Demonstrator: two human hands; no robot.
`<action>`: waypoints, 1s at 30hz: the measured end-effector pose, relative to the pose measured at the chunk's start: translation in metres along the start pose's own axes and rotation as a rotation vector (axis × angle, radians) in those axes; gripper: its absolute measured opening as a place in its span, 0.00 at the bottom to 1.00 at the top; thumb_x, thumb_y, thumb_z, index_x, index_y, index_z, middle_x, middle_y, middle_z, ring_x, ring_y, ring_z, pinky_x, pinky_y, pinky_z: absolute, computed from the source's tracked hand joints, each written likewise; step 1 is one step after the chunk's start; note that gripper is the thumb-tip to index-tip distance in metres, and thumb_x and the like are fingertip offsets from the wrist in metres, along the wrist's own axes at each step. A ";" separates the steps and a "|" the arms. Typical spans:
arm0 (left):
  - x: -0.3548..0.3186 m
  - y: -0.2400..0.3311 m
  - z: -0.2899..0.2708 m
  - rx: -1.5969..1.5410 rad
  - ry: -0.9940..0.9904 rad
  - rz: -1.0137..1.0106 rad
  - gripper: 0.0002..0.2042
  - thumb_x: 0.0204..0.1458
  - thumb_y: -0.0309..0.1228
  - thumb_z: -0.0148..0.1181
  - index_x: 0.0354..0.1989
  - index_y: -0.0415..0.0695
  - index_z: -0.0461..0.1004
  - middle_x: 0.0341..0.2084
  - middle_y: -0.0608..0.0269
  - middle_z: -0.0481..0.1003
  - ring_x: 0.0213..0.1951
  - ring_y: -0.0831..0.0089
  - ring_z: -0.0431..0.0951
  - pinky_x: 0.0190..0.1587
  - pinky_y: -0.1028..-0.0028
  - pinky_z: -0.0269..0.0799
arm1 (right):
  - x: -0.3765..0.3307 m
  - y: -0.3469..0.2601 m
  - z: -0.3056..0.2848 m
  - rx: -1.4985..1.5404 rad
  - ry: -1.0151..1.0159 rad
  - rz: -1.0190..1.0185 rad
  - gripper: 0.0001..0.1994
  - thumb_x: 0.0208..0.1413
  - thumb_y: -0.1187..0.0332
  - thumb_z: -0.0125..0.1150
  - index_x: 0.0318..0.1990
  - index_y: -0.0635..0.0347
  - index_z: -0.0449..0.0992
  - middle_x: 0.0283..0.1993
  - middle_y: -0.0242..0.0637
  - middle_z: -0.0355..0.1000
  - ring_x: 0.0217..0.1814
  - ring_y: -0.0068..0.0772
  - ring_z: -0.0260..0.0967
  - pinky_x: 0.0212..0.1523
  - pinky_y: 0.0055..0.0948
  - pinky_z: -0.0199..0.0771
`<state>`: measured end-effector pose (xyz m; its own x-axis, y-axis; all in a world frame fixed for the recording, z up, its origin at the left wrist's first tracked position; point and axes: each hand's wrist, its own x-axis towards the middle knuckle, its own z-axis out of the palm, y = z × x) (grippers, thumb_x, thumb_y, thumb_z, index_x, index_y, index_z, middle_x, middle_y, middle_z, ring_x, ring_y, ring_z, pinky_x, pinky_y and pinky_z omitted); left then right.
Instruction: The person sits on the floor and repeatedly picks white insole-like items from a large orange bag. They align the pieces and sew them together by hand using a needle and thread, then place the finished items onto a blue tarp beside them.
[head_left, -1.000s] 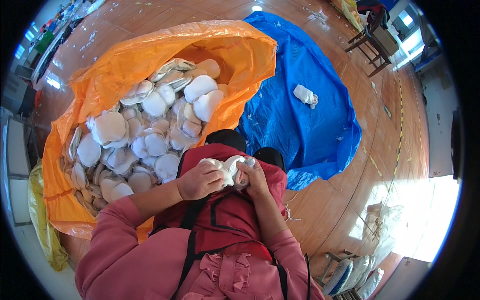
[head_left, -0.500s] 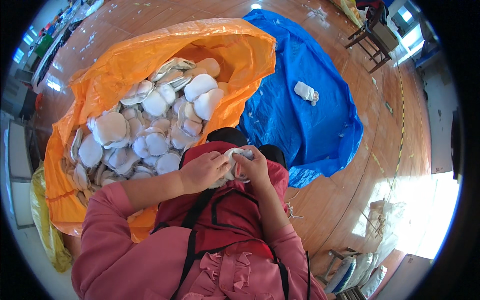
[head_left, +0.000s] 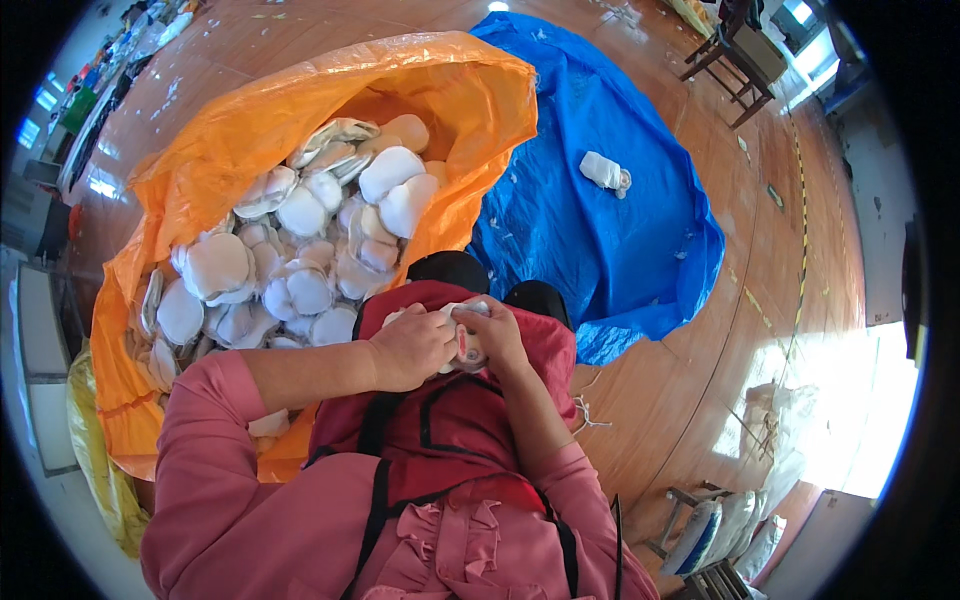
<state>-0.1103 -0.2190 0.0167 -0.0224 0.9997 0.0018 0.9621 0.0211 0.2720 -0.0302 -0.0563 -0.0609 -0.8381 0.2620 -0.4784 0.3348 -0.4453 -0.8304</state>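
Both hands meet over my lap on a dark red apron [head_left: 440, 420]. My left hand [head_left: 412, 347] and my right hand [head_left: 492, 335] together grip a small white padded piece [head_left: 462, 342], mostly hidden by the fingers. Just to the left lies a wide orange plastic sack [head_left: 250, 130] filled with several white round pads [head_left: 300, 250]. My pink sleeves come in from the lower edge.
A blue tarp [head_left: 610, 240] is spread on the wooden floor ahead and to the right, with one white bundle [head_left: 603, 172] on it. A yellow bag [head_left: 95, 470] sits at lower left. White sacks [head_left: 725, 525] and a chair [head_left: 730, 50] stand at the right.
The white piece has been pulled in closer and folded smaller between my hands; my left hand now covers more of it.
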 end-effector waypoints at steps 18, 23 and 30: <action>-0.004 -0.014 -0.016 -0.640 0.232 -0.381 0.10 0.37 0.21 0.63 0.27 0.42 0.69 0.25 0.59 0.70 0.32 0.58 0.72 0.36 0.64 0.67 | -0.027 -0.028 -0.031 -0.254 -0.434 -0.395 0.20 0.55 0.69 0.65 0.55 0.62 0.73 0.54 0.40 0.69 0.60 0.33 0.64 0.60 0.29 0.64; -0.004 -0.011 -0.005 -0.829 0.219 -0.539 0.08 0.41 0.20 0.62 0.28 0.40 0.69 0.23 0.58 0.71 0.28 0.65 0.72 0.31 0.67 0.67 | -0.039 -0.039 -0.026 -0.576 -0.441 -0.439 0.24 0.47 0.67 0.73 0.53 0.60 0.74 0.50 0.36 0.70 0.54 0.32 0.68 0.56 0.29 0.67; -0.007 -0.008 0.011 -0.877 0.125 -0.606 0.11 0.40 0.20 0.65 0.30 0.40 0.69 0.24 0.60 0.72 0.29 0.68 0.73 0.32 0.68 0.68 | -0.049 -0.025 -0.023 -0.620 -0.416 -0.403 0.23 0.49 0.66 0.72 0.52 0.59 0.74 0.49 0.38 0.72 0.52 0.35 0.71 0.53 0.32 0.70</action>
<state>-0.1149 -0.2263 0.0039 -0.5064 0.8154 -0.2805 0.2516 0.4508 0.8564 0.0129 -0.0382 -0.0233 -0.9935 -0.0901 -0.0691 0.0503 0.1967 -0.9792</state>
